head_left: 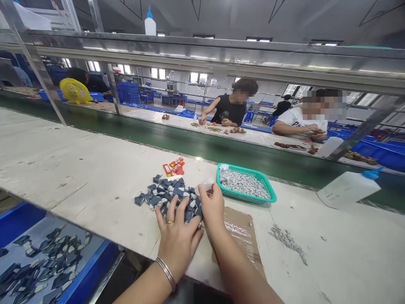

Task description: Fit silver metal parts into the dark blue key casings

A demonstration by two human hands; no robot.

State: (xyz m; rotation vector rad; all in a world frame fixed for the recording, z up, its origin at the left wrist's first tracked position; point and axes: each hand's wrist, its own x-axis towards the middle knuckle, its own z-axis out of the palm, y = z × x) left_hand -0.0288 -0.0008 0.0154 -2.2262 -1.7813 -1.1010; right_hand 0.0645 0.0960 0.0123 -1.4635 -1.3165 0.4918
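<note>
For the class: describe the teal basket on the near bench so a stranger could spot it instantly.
On the long white workbench, find the heap of dark blue and white pieces. Just beyond it sits a shallow teal basket, the only teal thing there, filled with small grey pieces.

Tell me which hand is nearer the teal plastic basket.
Right. The right hand sits just beside the teal plastic basket; the left hand rests farther away, on the dark blue pieces.
</note>
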